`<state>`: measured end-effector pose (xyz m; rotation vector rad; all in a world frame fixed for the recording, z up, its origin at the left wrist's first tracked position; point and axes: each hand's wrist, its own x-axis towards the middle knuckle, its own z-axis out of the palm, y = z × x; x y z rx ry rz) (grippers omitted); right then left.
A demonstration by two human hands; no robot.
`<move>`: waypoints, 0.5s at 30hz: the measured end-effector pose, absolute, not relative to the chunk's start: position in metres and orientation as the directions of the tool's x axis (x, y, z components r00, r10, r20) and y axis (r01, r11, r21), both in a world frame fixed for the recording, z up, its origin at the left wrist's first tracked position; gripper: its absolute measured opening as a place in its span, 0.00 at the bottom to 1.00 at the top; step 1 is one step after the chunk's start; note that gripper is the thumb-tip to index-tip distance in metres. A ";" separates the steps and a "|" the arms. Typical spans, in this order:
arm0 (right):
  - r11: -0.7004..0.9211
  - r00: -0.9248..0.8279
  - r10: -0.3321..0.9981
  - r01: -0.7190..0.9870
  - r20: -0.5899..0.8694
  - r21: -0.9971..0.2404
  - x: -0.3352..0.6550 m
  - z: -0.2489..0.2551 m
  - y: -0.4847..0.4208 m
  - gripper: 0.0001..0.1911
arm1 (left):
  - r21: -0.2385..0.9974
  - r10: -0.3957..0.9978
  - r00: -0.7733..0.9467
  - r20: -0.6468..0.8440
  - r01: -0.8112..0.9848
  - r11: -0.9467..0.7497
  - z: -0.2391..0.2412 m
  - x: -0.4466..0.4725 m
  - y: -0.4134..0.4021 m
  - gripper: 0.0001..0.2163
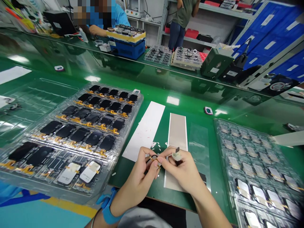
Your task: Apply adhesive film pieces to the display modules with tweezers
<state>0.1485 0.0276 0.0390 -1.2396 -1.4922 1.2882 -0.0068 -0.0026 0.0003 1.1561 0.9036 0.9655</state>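
My left hand (142, 172) and my right hand (181, 169) meet above the near edge of the green table (166, 88). Together they pinch a small flat part with an orange flex tail (154, 158). The right hand also grips a small tool with a dark tip (177, 153), its handle wrapped in pale tape. A blue strap (108, 207) circles my left wrist. Under the hands lie a grey strip sheet (177, 133) and a white strip sheet (146, 129), with small white scraps between them.
A clear tray (133, 123) of several black screen parts sits at the left. A second clear tray (220, 139) with pale parts sits at the right. Other people work at the far side beside a blue box (128, 47), more trays and green equipment (213, 63).
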 end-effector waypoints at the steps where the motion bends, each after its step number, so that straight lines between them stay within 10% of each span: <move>1: 0.006 -0.212 0.977 0.181 -0.033 -0.983 0.148 0.039 0.028 0.10 | 0.983 0.943 0.322 -0.080 -0.132 0.129 -0.001 -0.007 -0.003 0.08; 8: 0.143 -0.063 0.989 0.232 0.132 -0.962 0.177 0.048 0.017 0.18 | 1.000 0.948 0.318 -0.014 0.025 0.007 0.007 -0.010 -0.004 0.04; 15: 0.121 0.208 0.958 0.339 0.199 -0.933 0.202 0.021 -0.039 0.12 | 0.708 0.688 0.705 0.170 0.398 -0.583 0.032 -0.005 -0.022 0.09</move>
